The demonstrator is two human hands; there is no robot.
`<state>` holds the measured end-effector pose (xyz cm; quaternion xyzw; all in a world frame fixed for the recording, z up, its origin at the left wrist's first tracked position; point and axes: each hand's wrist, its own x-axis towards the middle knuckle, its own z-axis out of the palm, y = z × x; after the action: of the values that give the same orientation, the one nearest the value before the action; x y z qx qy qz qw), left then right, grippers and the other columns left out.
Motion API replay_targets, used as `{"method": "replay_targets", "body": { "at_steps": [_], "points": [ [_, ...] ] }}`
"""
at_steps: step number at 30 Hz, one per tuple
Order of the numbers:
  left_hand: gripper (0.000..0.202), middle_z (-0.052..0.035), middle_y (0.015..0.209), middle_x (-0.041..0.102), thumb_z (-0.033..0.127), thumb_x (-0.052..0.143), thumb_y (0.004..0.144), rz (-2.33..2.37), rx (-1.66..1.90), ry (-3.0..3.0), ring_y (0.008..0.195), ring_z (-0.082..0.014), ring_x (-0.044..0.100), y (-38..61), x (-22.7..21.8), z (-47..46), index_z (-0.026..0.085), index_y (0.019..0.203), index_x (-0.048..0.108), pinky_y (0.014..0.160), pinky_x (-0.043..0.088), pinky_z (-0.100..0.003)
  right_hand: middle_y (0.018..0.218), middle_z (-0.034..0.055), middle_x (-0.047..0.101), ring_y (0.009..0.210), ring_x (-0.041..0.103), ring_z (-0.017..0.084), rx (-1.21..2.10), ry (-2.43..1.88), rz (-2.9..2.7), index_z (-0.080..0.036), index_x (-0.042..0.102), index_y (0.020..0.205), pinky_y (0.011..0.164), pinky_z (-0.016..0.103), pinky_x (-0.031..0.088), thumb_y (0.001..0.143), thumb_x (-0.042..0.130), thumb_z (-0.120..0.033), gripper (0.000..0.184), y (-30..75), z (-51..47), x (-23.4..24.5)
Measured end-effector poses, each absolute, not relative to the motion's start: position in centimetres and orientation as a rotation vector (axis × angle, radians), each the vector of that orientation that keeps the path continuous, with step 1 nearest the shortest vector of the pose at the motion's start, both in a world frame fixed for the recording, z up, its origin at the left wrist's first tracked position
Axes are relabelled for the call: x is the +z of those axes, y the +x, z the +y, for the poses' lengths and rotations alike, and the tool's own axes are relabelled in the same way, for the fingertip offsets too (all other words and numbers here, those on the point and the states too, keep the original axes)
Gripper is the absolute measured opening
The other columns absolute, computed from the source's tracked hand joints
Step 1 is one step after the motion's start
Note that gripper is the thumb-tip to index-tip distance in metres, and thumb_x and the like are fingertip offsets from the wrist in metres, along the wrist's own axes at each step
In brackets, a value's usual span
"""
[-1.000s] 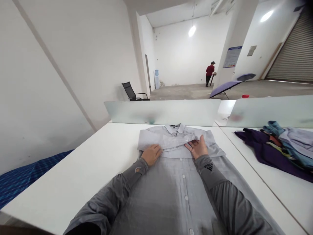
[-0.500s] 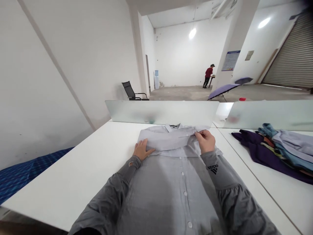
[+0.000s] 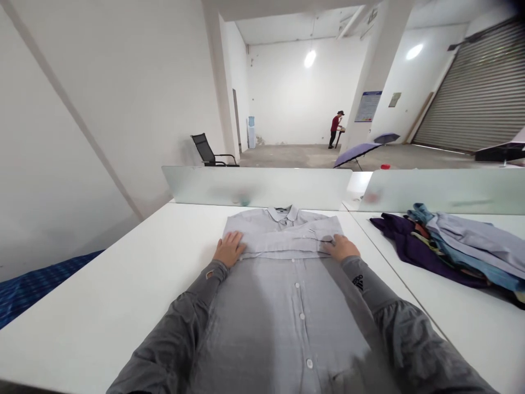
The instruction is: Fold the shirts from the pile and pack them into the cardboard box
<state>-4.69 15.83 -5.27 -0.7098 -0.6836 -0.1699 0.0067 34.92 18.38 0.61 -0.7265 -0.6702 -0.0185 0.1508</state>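
Note:
A grey button-up shirt [image 3: 262, 306] lies front up on the white table, its collar [image 3: 283, 213] at the far end. Both sleeves [image 3: 279, 241] are folded across the chest, one over the other. My left hand [image 3: 228, 249] rests flat on the shirt's left edge by the folded sleeve, fingers spread. At the opposite edge, my right hand [image 3: 343, 248] lies on the sleeve fold with its fingers extended; its thumb side touches the cloth. White buttons [image 3: 302, 316] run down the front.
A pile of clothes [image 3: 447, 246] lies on the adjoining table at right. Frosted dividers [image 3: 258, 186] stand along the far edge. Blue patterned fabric [image 3: 45, 284] is beyond the left edge. Farther off are a black chair [image 3: 205, 150], a purple umbrella [image 3: 355, 155] and a person [image 3: 335, 130].
My right hand has let go of the pinched sleeve and come down onto the shirt's right edge. The sleeve now lies flatter across the chest. The view has turned slightly right.

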Motion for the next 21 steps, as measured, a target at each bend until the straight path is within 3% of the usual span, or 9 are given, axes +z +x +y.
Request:
{"method": "replay_targets", "body": {
  "at_steps": [4, 7, 10, 13, 15, 18, 21],
  "points": [
    [0.052, -0.0050, 0.156, 0.032, 0.049, 0.036, 0.097, -2.196, -0.358, -2.259, 0.143, -0.0340, 0.025, -4.2, -5.5, 15.8, 0.031, 0.146, 0.039, 0.113, 0.020, -0.057, 0.095, 0.0101, 0.070, 0.089, 0.064, 0.020, -0.056, -2.017, -2.041, -0.015, 0.069, 0.102, 0.076, 0.027, 0.042, 0.076, 0.051, -0.011, 0.031, 34.9, 18.6, -0.1],
    [0.053, -0.0060, 0.157, 0.031, 0.050, 0.034, 0.097, -2.196, -0.340, -2.240, 0.143, -0.0350, 0.025, -4.0, -5.8, 15.6, 0.030, 0.147, 0.037, 0.113, 0.020, -0.057, 0.099, 0.0092, 0.069, 0.090, 0.062, 0.020, -0.102, -1.972, -2.046, -0.016, 0.069, 0.100, 0.076, 0.026, 0.041, 0.076, 0.047, -0.010, 0.033, 35.8, 18.5, 0.5],
    [0.055, -0.0081, 0.156, 0.031, 0.052, 0.035, 0.097, -2.188, -0.313, -2.235, 0.143, -0.0352, 0.026, -4.2, -5.6, 15.5, 0.029, 0.147, 0.036, 0.112, 0.023, -0.057, 0.084, 0.0048, 0.070, 0.080, 0.062, 0.019, -0.015, -1.983, -2.168, -0.019, 0.070, 0.080, 0.070, 0.026, 0.042, 0.067, 0.054, -0.011, 0.022, 37.7, 18.1, 0.7],
    [0.054, -0.0106, 0.148, 0.044, 0.051, 0.046, 0.093, -2.164, -0.257, -2.267, 0.135, -0.0326, 0.041, -5.0, -4.1, 16.5, 0.028, 0.142, 0.043, 0.108, 0.033, -0.050, 0.068, 0.0038, 0.068, 0.070, 0.063, 0.020, 0.065, -2.063, -2.223, -0.020, 0.068, 0.063, 0.064, 0.027, 0.043, 0.059, 0.058, -0.008, 0.016, 39.2, 18.3, 0.8],
    [0.045, -0.0129, 0.135, 0.055, 0.042, 0.047, 0.095, -2.160, -0.252, -2.249, 0.124, -0.0293, 0.053, -5.8, -2.5, 17.8, 0.024, 0.136, 0.050, 0.103, 0.040, -0.043, 0.079, 0.0089, 0.071, 0.078, 0.065, 0.024, -0.003, -2.092, -2.150, -0.018, 0.072, 0.074, 0.069, 0.030, 0.045, 0.067, 0.055, -0.011, 0.020, 39.4, 19.3, 1.0],
    [0.039, -0.0138, 0.127, 0.058, 0.027, 0.036, 0.098, -2.155, -0.297, -2.185, 0.115, -0.0252, 0.058, -6.2, -0.4, 20.5, 0.021, 0.134, 0.051, 0.099, 0.043, -0.034, 0.103, 0.0139, 0.071, 0.095, 0.065, 0.025, -0.066, -2.054, -2.108, -0.016, 0.071, 0.105, 0.080, 0.032, 0.046, 0.082, 0.047, -0.018, 0.033, 38.2, 21.5, 1.2],
    [0.043, -0.0110, 0.129, 0.056, 0.022, 0.035, 0.098, -2.151, -0.276, -2.194, 0.112, -0.0224, 0.060, -5.6, 0.0, 22.9, 0.025, 0.140, 0.044, 0.097, 0.044, -0.030, 0.104, 0.0109, 0.072, 0.093, 0.067, 0.023, -0.008, -2.033, -2.186, -0.019, 0.070, 0.108, 0.078, 0.030, 0.047, 0.082, 0.053, -0.020, 0.031, 36.2, 23.1, 0.7]
  ]
}}
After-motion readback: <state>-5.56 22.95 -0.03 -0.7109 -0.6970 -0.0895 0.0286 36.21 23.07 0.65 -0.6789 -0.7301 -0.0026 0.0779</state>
